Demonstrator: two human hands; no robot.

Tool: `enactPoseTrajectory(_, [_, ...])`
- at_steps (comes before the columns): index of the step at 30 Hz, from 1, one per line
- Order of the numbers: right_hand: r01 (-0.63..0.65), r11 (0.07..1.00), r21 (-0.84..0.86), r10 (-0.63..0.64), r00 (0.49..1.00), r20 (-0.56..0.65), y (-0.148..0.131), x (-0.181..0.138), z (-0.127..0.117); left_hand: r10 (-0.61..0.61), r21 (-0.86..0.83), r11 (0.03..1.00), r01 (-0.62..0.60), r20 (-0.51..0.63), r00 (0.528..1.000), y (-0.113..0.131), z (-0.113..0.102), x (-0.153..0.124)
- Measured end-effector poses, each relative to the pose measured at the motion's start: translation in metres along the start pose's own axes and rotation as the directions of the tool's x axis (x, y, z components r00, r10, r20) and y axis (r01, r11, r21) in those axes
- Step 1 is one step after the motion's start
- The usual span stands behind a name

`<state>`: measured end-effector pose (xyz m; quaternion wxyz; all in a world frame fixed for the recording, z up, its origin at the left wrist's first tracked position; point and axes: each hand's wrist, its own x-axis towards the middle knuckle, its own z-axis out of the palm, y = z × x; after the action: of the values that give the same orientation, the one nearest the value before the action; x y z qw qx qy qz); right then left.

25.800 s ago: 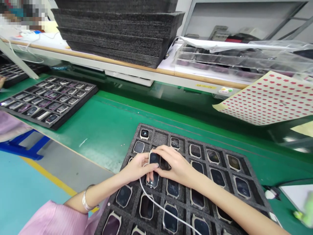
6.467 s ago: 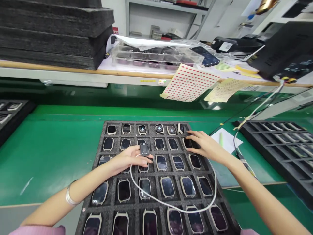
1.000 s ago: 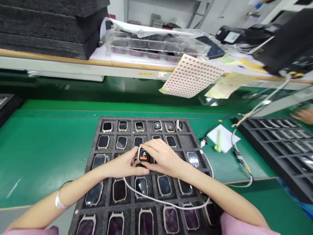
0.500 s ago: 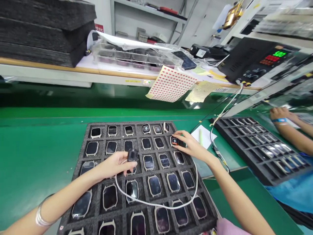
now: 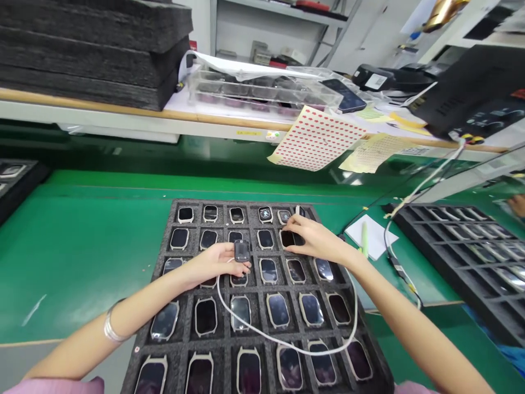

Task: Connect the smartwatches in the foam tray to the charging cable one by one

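Observation:
My left hand (image 5: 227, 260) is closed on a small black square charger (image 5: 241, 250) with a white cable (image 5: 283, 343), held above the tray. The cable loops down across the foam tray (image 5: 255, 290) and up behind my right forearm. My right hand (image 5: 309, 235) has thumb and fingertips on the two sides of a dark-screened smartwatch (image 5: 287, 238) in the second row. Its palm partly covers the neighbouring slot. Many smartwatches with pale frames lie in the tray; one at the top, a lit smartwatch (image 5: 265, 214), shows a watch face.
Black foam trays (image 5: 82, 54) are stacked on the shelf at upper left, near a clear plastic box (image 5: 262, 90) and a phone (image 5: 344, 96). Another watch tray (image 5: 471, 257) sits at right, with a co-worker's hand (image 5: 517, 205) behind it. White paper (image 5: 375, 238) holds a green pen (image 5: 365, 235).
My right hand has shifted from the lit watch in the end slot to the dark watch left of it. My left hand still holds the charger. The camera view has turned left.

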<state>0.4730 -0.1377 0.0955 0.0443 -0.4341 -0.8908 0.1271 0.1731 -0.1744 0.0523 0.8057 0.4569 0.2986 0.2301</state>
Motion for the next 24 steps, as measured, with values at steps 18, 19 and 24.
enactPoseTrajectory(18, [0.284,0.957,0.049,-0.266,0.935,-0.234,-0.094,0.034,0.041,0.095,-0.012,0.995,-0.096,-0.024,0.995,-0.013,0.003,0.006])
enactPoseTrajectory(19, [0.284,0.958,0.043,-0.265,0.931,-0.249,-0.095,0.032,0.043,0.104,0.009,0.995,-0.104,-0.047,0.993,-0.015,0.004,0.006])
enactPoseTrajectory(24, [0.300,0.935,0.188,-0.231,0.920,-0.317,-0.093,0.035,0.051,0.089,0.071,0.994,-0.085,-0.062,0.994,-0.016,0.006,0.004])
